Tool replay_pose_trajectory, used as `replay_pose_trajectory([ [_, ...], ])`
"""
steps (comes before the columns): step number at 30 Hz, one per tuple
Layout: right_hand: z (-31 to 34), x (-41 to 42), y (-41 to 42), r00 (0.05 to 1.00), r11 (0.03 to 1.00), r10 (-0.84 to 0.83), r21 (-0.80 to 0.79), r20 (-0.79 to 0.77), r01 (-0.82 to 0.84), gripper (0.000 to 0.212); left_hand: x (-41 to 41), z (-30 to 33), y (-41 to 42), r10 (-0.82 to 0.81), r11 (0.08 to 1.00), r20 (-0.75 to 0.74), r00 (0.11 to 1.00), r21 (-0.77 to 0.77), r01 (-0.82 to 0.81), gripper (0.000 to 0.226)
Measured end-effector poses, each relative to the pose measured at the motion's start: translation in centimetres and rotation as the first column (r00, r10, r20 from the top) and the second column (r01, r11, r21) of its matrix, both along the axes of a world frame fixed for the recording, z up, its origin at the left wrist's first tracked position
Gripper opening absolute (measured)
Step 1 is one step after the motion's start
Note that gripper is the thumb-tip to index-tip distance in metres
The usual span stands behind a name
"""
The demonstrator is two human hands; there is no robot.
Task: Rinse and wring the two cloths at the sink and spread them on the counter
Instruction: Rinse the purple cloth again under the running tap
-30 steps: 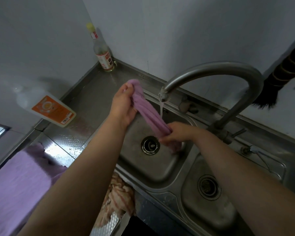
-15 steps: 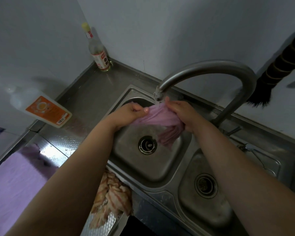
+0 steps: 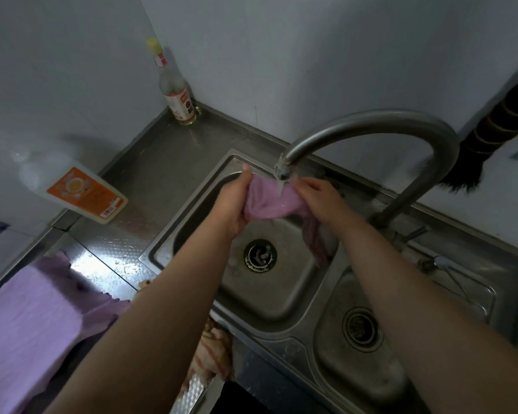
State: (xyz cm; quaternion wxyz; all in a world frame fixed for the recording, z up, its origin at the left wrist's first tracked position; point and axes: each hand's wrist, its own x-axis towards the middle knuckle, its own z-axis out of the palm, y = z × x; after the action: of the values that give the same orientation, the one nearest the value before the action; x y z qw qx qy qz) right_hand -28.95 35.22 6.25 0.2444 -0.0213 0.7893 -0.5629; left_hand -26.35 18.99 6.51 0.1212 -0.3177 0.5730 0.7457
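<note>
A wet purple cloth (image 3: 269,203) is stretched between my two hands under the running tap (image 3: 371,127), over the left basin of the steel sink (image 3: 192,216). My left hand (image 3: 234,201) grips its left end. My right hand (image 3: 320,198) grips its right part, and a loose tail hangs from there down into the basin. A thin stream of water falls from the spout onto the cloth. A second purple cloth (image 3: 33,321) lies spread on the counter at the lower left.
A white bottle with an orange label (image 3: 81,191) lies on the counter left of the sink. A clear bottle with a yellow cap (image 3: 177,94) stands in the back corner. A striped rag (image 3: 210,357) hangs at the counter's front edge. A dark brush (image 3: 491,135) hangs on the right wall.
A second ago the cloth was twisted into a rope between a raised left hand and a low right hand. Both hands then came level under the spout, and the cloth now spreads wider.
</note>
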Motion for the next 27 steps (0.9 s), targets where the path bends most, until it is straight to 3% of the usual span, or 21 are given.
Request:
replay_pose_trajectory([
  [2,-0.2,1.3,-2.5,0.996,0.998,-0.056,0.028,-0.074,0.059,0.036,-0.5,-0.5,1.6,0.053,0.996,0.085,0.995,-0.074,-0.047,0.05],
  [4,-0.2,1.3,-4.3,0.99,0.979,-0.058,0.188,-0.132,0.083,0.043,-0.6,-0.2,3.7,0.104,0.989,0.136,0.985,-0.123,-0.088,0.05],
  [6,-0.1,0.1,-4.5,0.98,0.945,-0.144,0.274,-0.139,0.178,0.038,-0.3,0.0,5.6,0.142,0.988,0.161,0.977,-0.077,-0.131,0.047],
  [8,-0.3,-0.3,-4.4,0.965,0.937,-0.224,0.24,-0.139,0.252,0.033,0.1,0.2,6.1,0.173,0.984,0.155,0.973,0.005,-0.176,0.04],
  [12,-0.6,2.5,-6.0,0.99,0.974,-0.107,0.188,-0.095,0.123,0.037,-0.7,-0.6,3.9,0.254,0.967,0.139,0.957,-0.016,-0.254,0.026],
  [16,-1.1,0.4,-5.0,0.973,0.947,-0.16,0.254,-0.165,0.199,0.034,0.4,-0.4,5.0,0.155,0.988,0.19,0.969,-0.049,-0.149,0.034],
  [19,-1.4,2.1,-5.8,0.987,0.963,-0.014,0.264,-0.161,0.056,0.045,0.2,0.2,3.8,0.232,0.973,0.221,0.947,-0.051,-0.226,0.032],
  [22,-1.4,2.4,-5.7,0.969,0.95,0.007,0.304,-0.247,0.071,0.044,0.7,0.8,3.1,0.115,0.971,0.187,0.976,0.184,-0.15,0.035],
  [24,-1.5,0.8,-4.1,0.974,0.954,-0.043,0.279,-0.223,0.106,0.041,1.4,0.5,3.5,-0.005,0.967,0.11,0.994,0.255,-0.023,0.043],
  [27,-2.1,0.4,-2.3,0.993,0.989,-0.074,0.122,-0.097,0.085,0.041,1.6,-0.1,1.3,-0.173,0.981,0.076,0.982,0.102,0.164,0.05],
])
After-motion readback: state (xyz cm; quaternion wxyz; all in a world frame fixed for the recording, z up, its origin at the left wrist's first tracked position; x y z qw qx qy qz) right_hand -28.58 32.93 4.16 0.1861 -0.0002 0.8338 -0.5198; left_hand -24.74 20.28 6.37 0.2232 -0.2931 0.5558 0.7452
